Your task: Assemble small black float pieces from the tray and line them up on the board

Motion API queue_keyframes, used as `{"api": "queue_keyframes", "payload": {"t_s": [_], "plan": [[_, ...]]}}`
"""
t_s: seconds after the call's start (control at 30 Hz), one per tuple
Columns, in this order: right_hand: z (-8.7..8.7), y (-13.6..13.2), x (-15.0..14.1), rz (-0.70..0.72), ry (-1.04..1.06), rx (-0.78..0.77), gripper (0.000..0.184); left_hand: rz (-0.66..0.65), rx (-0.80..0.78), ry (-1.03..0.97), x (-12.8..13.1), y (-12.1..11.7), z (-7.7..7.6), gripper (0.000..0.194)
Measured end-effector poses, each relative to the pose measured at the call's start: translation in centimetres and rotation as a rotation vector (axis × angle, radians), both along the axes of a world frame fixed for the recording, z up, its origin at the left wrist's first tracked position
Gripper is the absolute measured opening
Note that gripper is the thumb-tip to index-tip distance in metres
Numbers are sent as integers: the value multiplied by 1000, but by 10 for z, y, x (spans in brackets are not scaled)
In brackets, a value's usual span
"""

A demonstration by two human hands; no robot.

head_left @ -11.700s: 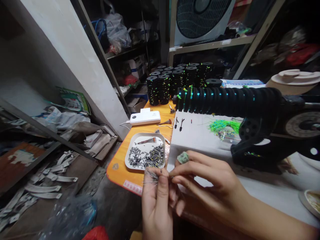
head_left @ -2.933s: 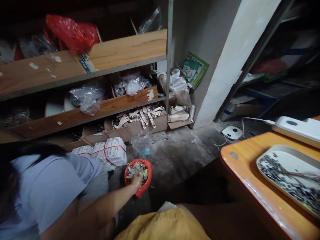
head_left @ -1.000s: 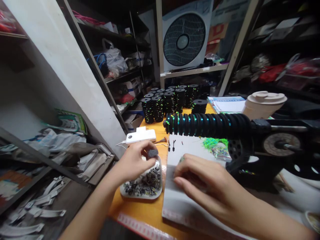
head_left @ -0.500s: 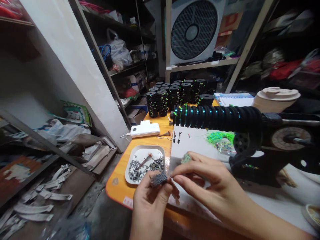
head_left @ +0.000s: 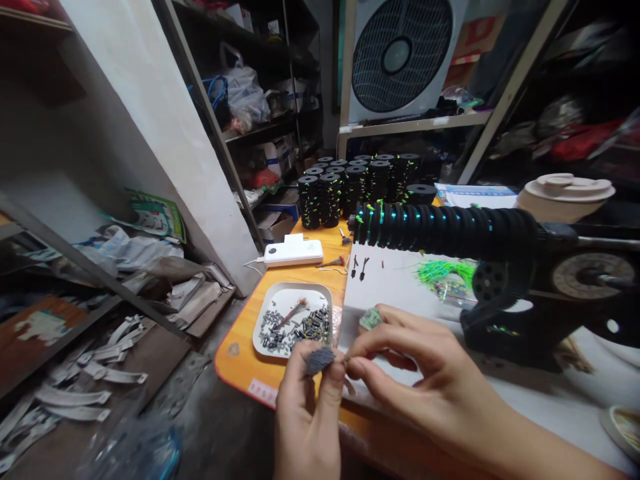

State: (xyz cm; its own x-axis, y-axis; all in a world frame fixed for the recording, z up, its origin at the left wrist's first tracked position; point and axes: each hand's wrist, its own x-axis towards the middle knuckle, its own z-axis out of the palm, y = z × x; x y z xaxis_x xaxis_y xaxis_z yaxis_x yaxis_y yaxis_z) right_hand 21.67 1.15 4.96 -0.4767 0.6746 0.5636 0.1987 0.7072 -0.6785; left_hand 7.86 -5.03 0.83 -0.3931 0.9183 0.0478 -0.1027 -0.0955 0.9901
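Note:
Low in the middle, my left hand point(head_left: 311, 393) is closed round a dark grey, bumpy bundle point(head_left: 319, 361), which sticks out between thumb and forefinger. My right hand point(head_left: 417, 367) is just to its right, thumb and forefinger pinched at a thin brownish thing point(head_left: 348, 359), too small to name. A crumpled greenish piece point(head_left: 371, 319) shows behind the right forefinger, tucked in the hand's other fingers. The fingertips of both hands are nearly touching. Behind the left hand is a white tray point(head_left: 259, 331) holding small grey and black parts and a brush-like tuft point(head_left: 294, 315).
A black machine point(head_left: 520, 287) carries a ribbed black roll point(head_left: 445, 227) over the table's right side. Several black spools point(head_left: 330, 200) stand at the back. A white power bank-like box point(head_left: 294, 253), green strands point(head_left: 445, 275) and a lidded cup point(head_left: 565, 197) are around.
The view has shifted slightly, so the scene sits a little to the right. My right fingertips now pinch the thin piece close beside the left thumb; both hands keep their holds.

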Motion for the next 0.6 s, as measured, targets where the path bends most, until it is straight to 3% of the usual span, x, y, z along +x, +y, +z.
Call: {"api": "queue_keyframes", "payload": {"t_s": [0.2,0.37,0.6], "plan": [[0,2,2,75,-32,100,18,4,158,-227,0,-2,-9,30],[-1,1,2,82,-127,177,17,130,297,-126,-2,-5,-11,26],[-6,-3,0,14,-201,238,15,39,133,-276,0,-11,-11,32]]}}
